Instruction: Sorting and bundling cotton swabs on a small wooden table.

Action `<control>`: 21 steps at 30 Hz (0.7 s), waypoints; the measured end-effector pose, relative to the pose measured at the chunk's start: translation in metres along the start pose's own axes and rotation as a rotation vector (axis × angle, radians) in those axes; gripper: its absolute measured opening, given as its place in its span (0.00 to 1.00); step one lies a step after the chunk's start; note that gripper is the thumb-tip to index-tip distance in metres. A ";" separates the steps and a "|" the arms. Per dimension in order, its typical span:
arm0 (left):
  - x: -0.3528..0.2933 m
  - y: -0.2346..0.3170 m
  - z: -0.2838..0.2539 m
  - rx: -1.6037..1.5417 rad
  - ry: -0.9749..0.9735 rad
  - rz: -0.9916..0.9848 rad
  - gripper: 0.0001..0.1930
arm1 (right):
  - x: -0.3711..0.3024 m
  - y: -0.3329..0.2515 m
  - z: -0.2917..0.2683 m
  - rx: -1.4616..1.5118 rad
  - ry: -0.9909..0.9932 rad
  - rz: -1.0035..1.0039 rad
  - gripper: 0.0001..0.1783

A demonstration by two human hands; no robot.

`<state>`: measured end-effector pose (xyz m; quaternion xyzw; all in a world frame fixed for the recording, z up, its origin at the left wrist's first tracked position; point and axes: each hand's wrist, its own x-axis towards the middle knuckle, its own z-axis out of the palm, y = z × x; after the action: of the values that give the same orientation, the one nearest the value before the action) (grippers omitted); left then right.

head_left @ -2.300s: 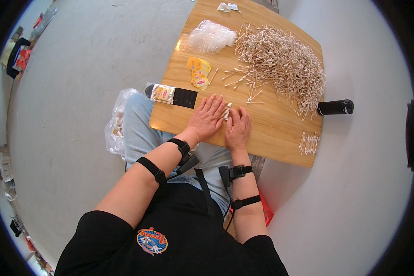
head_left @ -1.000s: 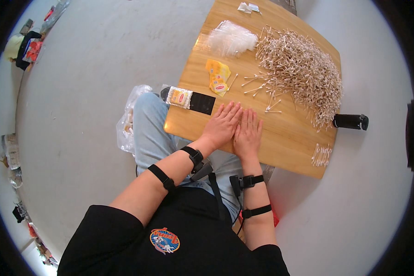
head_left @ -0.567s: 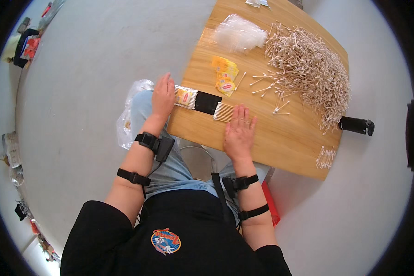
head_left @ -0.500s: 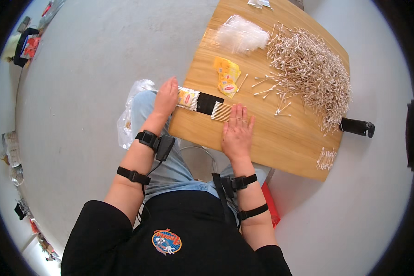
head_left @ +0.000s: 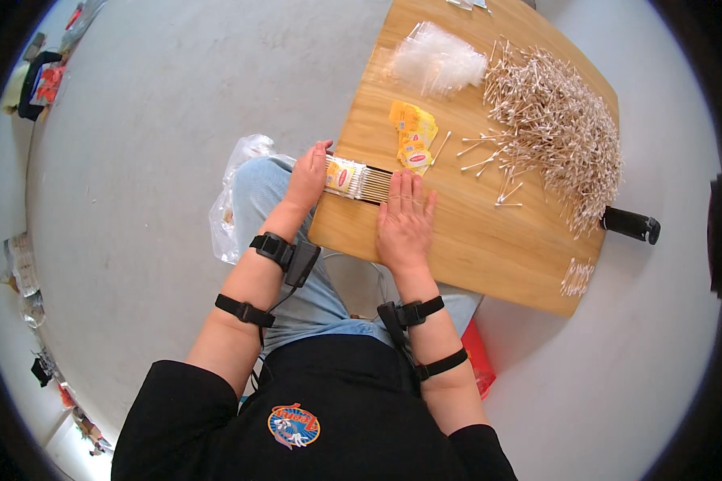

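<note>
My left hand (head_left: 306, 178), fingers closed, grips the left end of a clear plastic bag (head_left: 344, 176) at the table's near left edge. Inside it lie a yellow-and-white label card and cotton swabs. A neat row of cotton swabs (head_left: 375, 185) lies side by side against the bag's right end, on top of a black strip (head_left: 386, 168) that shows only at its edges. Over the right part of that row my right hand (head_left: 405, 228) lies flat, fingers stretched out and palm down. What is beneath its fingers is hidden.
A big heap of cotton swabs (head_left: 557, 132) covers the table's right side, with several loose ones beside it. Yellow label cards (head_left: 414, 132) and clear bags (head_left: 437, 60) lie farther back. A black cylinder (head_left: 630, 224) juts past the right edge. A small swab group (head_left: 577, 277) sits near right.
My right hand has slid left with the row of swabs, across the black strip and up to the bag's end. My left hand stays on the bag. The whole view has shifted slightly.
</note>
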<state>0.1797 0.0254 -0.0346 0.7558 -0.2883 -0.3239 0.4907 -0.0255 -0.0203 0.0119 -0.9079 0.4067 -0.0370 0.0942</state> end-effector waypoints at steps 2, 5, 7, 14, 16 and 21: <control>-0.001 0.001 0.000 0.020 0.005 0.015 0.26 | 0.002 -0.005 0.003 -0.014 0.015 0.020 0.35; -0.001 0.002 0.000 0.020 0.003 0.017 0.26 | 0.005 -0.010 0.003 -0.025 0.007 0.011 0.35; 0.000 0.001 0.000 0.001 -0.001 0.015 0.26 | 0.005 -0.012 0.004 -0.023 0.003 0.011 0.35; -0.002 0.002 -0.001 0.047 0.033 0.032 0.25 | 0.008 -0.020 0.004 0.022 -0.028 0.006 0.35; -0.001 0.001 -0.001 0.067 0.034 0.057 0.25 | 0.011 -0.025 0.006 0.028 -0.014 0.002 0.35; 0.000 0.000 -0.003 0.140 0.046 0.148 0.24 | 0.012 -0.030 0.009 0.026 0.015 0.008 0.33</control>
<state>0.1820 0.0277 -0.0338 0.7721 -0.3539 -0.2484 0.4657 0.0061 -0.0082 0.0089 -0.9047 0.4105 -0.0488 0.1032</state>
